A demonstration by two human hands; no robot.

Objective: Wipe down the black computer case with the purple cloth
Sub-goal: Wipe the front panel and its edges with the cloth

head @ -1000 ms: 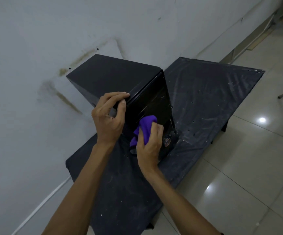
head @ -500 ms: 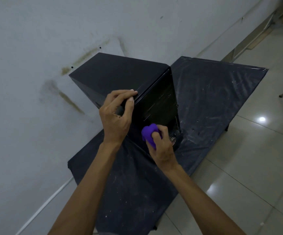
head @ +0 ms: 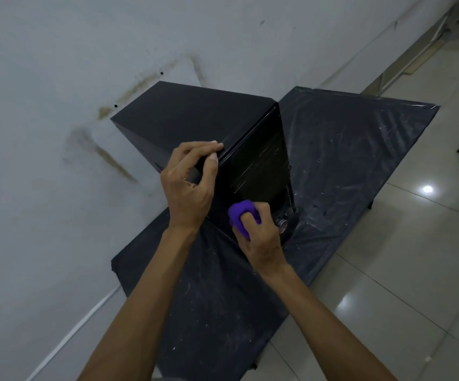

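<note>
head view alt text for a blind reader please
A person's right hand presses a bunched purple cloth against the lower glossy face of a black computer case, while the left hand grips its top edge. The case stands on a dusty black plastic-covered table beside a stained white wall.

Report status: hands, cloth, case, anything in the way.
Left hand grips black case at top edge. Right hand presses bunched purple cloth low on glossy face. Nothing seen blocking.
</note>
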